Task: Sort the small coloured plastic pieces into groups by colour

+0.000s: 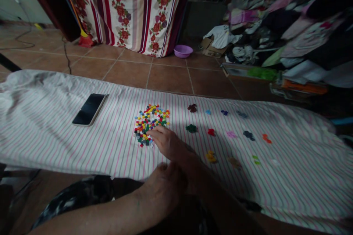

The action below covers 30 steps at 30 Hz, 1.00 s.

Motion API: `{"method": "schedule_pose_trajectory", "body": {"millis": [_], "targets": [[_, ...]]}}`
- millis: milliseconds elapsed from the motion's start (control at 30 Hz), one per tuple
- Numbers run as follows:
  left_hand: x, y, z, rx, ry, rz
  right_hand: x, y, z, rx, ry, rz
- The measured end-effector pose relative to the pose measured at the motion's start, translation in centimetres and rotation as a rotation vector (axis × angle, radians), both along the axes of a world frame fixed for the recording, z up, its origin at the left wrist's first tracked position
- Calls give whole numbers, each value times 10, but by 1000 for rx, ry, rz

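A mixed pile of small coloured pieces lies on the striped cloth. My right hand reaches over the pile's lower right edge, fingertips at the pieces; whether it pinches one is too small to tell. My left hand is bent near the cloth's front edge, below my right wrist, its fingers curled and mostly hidden. Right of the pile lie small groups sorted by colour, among them dark green, red, yellow, pink and orange.
A phone lies on the cloth left of the pile. Beyond the cloth are a tiled floor, a purple basin, a floral curtain and a red broom head. Heaped clothes are at the back right.
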State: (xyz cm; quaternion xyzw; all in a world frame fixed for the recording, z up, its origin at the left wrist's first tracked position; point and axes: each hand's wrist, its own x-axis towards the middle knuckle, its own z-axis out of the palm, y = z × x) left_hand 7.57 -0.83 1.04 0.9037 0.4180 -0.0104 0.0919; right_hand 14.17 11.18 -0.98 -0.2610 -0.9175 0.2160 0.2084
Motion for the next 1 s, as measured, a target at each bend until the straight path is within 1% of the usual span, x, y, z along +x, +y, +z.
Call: {"method": "schedule_pose_trajectory", "body": {"millis": [100, 167, 300, 433, 600, 800, 1000], "targets": [[0, -7, -4, 45, 69, 24, -8, -2, 5, 9, -63, -27], [-1, -9, -5, 49, 101, 21, -12, -4, 7, 15, -108, -44], [-4, -12, -2, 39, 127, -3, -18, -7, 11, 22, -207, -67], [-3, -15, -5, 75, 124, -1, -22, -9, 15, 6, -271, -111], [3, -18, -16, 103, 97, 31, -28, -6, 18, -41, -260, -150], [8, -18, -30, 105, 61, 64, -34, -5, 19, -50, -274, -160], [12, -18, -35, 103, 16, 121, -35, -7, 22, -52, -270, -174]]}}
